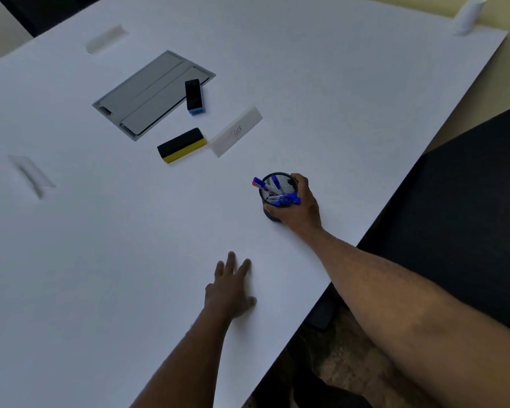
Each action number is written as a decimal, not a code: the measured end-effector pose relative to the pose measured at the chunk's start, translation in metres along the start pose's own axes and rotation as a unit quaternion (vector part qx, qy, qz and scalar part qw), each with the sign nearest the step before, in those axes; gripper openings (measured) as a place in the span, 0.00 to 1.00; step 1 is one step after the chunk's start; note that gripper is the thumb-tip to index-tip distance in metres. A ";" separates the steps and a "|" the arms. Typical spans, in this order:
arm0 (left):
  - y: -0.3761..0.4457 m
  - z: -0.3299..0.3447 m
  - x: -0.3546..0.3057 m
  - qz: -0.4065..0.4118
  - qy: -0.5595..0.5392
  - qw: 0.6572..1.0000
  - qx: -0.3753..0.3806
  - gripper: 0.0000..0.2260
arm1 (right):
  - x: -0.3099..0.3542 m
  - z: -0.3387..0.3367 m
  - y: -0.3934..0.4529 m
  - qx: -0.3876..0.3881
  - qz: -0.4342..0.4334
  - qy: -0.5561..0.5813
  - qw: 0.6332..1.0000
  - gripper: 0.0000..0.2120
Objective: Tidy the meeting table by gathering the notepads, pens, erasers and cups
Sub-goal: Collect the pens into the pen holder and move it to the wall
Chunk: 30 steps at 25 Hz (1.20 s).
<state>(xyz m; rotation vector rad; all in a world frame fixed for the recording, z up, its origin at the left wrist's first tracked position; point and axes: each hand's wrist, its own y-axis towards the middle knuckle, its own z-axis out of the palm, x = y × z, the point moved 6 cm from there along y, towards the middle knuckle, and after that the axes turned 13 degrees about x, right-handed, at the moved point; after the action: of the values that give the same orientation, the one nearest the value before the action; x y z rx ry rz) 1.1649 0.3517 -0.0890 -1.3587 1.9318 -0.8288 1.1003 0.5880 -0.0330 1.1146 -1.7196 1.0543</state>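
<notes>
- Near the right table edge: black mesh pen cup [278, 192], grasped around its wall by right hand [299, 206], base seemingly on the white table [130, 260].
- Inside the cup: blue-capped pens [270, 189], already gathered; about four or five, exact count not readable.
- Closer in, well apart from the cup: left hand [231, 287], released, fingers spread flat on the bare table, grasping nothing.
- Farther in, still loose: two erasers. Yellow-backed eraser [181, 145] lying near table centre; blue-backed eraser [194, 96] standing on end, at the edge of the grey cable hatch [147, 95].
- Just beside the yellow-backed eraser: one white name card [236, 131], faint writing, not legible.
- Elsewhere: three more pale, blurred card-like items; identity uncertain.
- Notepads: none visible. Drinking cups: none visible.
- Progress, as judged: pens done; both erasers outstanding; roughly midway or later.
</notes>
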 end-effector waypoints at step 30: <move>-0.307 -0.073 -0.369 0.502 0.155 0.820 -0.226 0.27 | 0.245 -0.333 -0.386 -0.375 -0.084 -0.104 0.918 0.34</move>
<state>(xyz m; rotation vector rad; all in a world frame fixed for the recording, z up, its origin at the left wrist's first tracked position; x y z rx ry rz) 1.3793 0.6298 0.2458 -0.2164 2.7598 -0.0407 1.4572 0.7326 0.3817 0.8551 -1.9005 0.1163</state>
